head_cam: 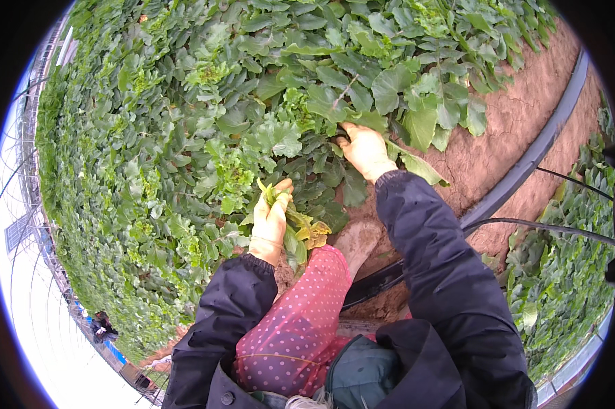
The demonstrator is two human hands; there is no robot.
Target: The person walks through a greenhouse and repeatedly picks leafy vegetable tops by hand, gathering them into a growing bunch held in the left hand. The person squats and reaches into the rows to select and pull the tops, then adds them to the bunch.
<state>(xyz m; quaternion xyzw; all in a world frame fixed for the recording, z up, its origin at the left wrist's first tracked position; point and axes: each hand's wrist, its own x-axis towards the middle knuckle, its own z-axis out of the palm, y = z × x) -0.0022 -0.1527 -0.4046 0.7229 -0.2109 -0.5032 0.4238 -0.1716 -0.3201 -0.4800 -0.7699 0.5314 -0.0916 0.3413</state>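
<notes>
Leafy green plants with lobed leaves grow densely before me. In my left hand is a small bunch of picked leaves, green with yellowed, partly browned parts; cut or broken stalk ends stick up above the fingers. My right hand reaches in among the leaves at the bed's edge, its fingertips partly hidden under foliage. Whether those fingers grip a stem, I cannot tell. A broad pale leaf lies beside my right wrist.
A thick black hose curves over bare brown soil on the right, with thinner black tubes branching off. More plants grow beyond it. My knee, in a pink dotted cover, is close below. A person is far left.
</notes>
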